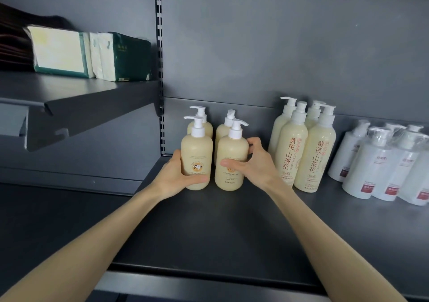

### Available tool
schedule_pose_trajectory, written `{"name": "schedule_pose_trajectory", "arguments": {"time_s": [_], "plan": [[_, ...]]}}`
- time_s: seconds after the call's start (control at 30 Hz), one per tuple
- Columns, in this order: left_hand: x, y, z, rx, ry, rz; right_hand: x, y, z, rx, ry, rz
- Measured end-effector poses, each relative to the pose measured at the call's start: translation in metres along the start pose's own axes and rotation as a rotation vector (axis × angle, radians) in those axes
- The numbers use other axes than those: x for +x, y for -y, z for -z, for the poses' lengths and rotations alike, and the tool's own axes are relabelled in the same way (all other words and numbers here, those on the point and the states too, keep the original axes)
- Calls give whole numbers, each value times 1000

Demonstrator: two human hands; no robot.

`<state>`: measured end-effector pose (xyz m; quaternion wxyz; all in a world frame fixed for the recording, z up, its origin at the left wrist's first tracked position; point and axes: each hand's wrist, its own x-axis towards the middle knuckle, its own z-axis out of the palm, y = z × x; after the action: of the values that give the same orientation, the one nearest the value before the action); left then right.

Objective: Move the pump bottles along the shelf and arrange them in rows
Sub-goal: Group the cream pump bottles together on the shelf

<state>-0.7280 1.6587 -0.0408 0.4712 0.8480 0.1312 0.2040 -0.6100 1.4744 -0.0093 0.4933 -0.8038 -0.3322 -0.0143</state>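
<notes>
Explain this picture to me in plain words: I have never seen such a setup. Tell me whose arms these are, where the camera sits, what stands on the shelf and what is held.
There is no machine here: a person wears a wide-angle camera on the head, so you look down along their two bare arms. The left hand grips the front-left beige round pump bottle; the right hand grips the front-right beige round pump bottle. Two more of the same stand behind them. All stand on a dark grey metal shelf. To the right stand four taller cream pump bottles with red lettering, then white plastic-wrapped pump bottles. On a higher shelf, upper left, lie green tissue packs.
</notes>
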Motion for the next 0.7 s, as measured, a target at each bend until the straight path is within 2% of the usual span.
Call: {"name": "schedule_pose_trajectory", "arguments": {"time_s": [0.1,0.2,0.7], "plan": [[2,-2,-8,-12,-61,7,1,-11,-3,75,115,-48],[4,4,-7,-73,-53,30,2,-20,1,128,246,-83],[12,18,-3,-194,-84,22,9,-25,-13,140,135,-62]]}}
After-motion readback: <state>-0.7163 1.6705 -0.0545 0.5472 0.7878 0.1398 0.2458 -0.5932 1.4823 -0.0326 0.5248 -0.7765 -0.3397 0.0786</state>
